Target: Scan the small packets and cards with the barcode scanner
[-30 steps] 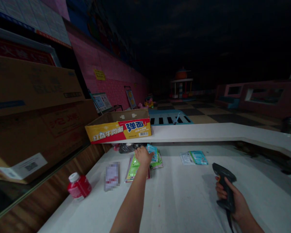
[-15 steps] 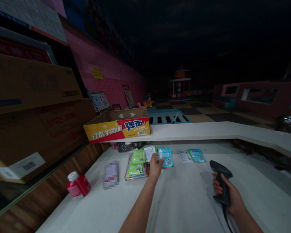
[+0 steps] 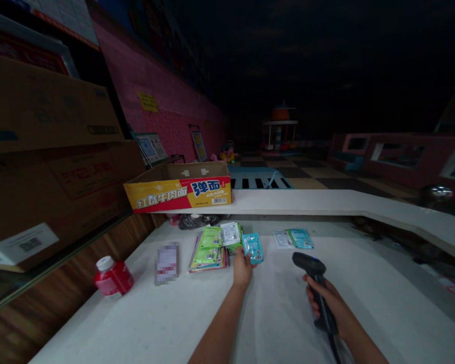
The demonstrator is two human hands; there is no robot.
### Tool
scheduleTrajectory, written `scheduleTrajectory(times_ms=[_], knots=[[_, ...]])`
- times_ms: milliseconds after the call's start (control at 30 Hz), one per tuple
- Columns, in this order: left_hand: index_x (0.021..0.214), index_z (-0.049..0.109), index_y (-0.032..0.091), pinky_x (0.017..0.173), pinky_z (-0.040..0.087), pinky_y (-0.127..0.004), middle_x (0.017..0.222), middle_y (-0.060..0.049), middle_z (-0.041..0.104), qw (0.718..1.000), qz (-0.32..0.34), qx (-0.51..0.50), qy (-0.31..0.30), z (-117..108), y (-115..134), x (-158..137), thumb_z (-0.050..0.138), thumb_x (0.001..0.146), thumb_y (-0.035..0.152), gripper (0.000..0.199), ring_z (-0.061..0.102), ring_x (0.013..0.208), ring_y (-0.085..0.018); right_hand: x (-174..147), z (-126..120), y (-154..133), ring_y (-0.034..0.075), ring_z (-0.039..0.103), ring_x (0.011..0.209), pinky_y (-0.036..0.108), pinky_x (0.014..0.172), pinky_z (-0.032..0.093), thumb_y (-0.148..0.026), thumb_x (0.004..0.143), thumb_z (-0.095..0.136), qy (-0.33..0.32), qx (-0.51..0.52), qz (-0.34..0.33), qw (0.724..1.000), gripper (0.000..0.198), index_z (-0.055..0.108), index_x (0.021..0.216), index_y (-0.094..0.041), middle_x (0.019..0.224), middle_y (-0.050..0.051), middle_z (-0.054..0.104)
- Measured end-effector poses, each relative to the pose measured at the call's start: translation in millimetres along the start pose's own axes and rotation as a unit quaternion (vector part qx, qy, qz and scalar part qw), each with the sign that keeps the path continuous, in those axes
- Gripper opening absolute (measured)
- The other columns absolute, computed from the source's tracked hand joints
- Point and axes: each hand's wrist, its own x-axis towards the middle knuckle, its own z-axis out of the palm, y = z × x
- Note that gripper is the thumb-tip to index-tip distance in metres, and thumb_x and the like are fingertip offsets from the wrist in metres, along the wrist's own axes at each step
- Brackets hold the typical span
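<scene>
My left hand (image 3: 243, 269) pinches the lower edge of a small blue packet (image 3: 253, 247), just above the white counter. Close by on the left lies a pile of green packets (image 3: 211, 237) on some flat, colourful sheets or bags. A white-and-green packet (image 3: 231, 233) rests at the pile's right side. My right hand (image 3: 328, 303) is wrapped round the handle of a black barcode scanner (image 3: 314, 275), its head pointing up and to the left toward the blue packet. Beyond the scanner, a silvery packet (image 3: 282, 239) and a second blue packet (image 3: 300, 238) lie side by side.
A red bottle with a white cap (image 3: 114, 278) and a blurred-out rectangle (image 3: 167, 263) are on the left of the counter (image 3: 280, 323). An open noodle carton (image 3: 182, 194) stands on the raised white ledge (image 3: 296, 202). Large cardboard boxes (image 3: 60, 172) are stacked at far left.
The scanner in my right hand has moved left, closer to the blue packet. My left hand keeps hold of that packet, now tilted slightly. The whole view has shifted a little.
</scene>
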Motion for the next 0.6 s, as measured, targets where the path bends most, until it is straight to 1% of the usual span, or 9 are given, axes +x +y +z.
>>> scheduleTrajectory(times_ms=[133,233,367,433,500,600], knots=[[0.096,0.045,0.021,0.058,0.061,-0.035,0.096,-0.008,0.062,1.0,0.001,0.009,0.001,2,-2,-1,0.058,0.084,0.044,0.029,0.066,0.083,-0.023,-20,18,2,0.007,0.045,0.035,0.017,0.032,0.034,-0.052,0.071,0.077,-0.039,-0.051,0.003,0.998,0.042,0.055,0.091,-0.022,0.054,-0.008,0.053],[0.098,0.044,0.02,0.059,0.061,-0.035,0.097,-0.009,0.062,1.0,-0.001,0.028,-0.006,1,-3,-1,0.054,0.086,0.041,0.026,0.066,0.08,-0.021,-31,24,1,0.007,0.044,0.035,0.017,0.031,0.033,-0.052,0.072,0.076,-0.07,-0.063,0.008,0.996,0.04,0.055,0.09,-0.022,0.053,-0.008,0.052],[0.102,0.046,0.019,0.06,0.06,-0.035,0.101,-0.012,0.062,0.997,0.004,0.08,0.001,1,-4,0,0.052,0.088,0.04,0.026,0.066,0.087,-0.022,-38,27,-3,0.008,0.044,0.034,0.017,0.031,0.033,-0.05,0.072,0.076,-0.068,-0.054,0.016,0.996,0.04,0.055,0.091,-0.023,0.053,-0.008,0.052],[0.103,0.046,0.018,0.061,0.061,-0.034,0.103,-0.013,0.061,0.996,0.001,0.09,0.003,1,-4,0,0.052,0.089,0.04,0.027,0.066,0.088,-0.022,-38,27,-4,0.008,0.044,0.034,0.018,0.031,0.032,-0.05,0.072,0.076,-0.07,-0.052,0.017,0.996,0.04,0.054,0.09,-0.023,0.053,-0.008,0.052],[0.101,0.045,0.019,0.062,0.061,-0.034,0.102,-0.012,0.062,0.997,-0.004,0.08,0.001,1,-4,0,0.051,0.089,0.042,0.027,0.066,0.085,-0.021,-38,27,-5,0.008,0.043,0.034,0.018,0.03,0.032,-0.05,0.071,0.077,-0.074,-0.051,0.018,0.996,0.04,0.054,0.09,-0.022,0.052,-0.008,0.051],[0.098,0.043,0.02,0.061,0.061,-0.034,0.098,-0.009,0.062,0.999,0.009,0.044,-0.009,1,-3,-1,0.053,0.088,0.046,0.029,0.066,0.078,-0.02,-38,26,-6,0.007,0.043,0.034,0.018,0.031,0.033,-0.051,0.071,0.077,-0.076,-0.052,0.022,0.996,0.04,0.054,0.089,-0.022,0.053,-0.008,0.052]])
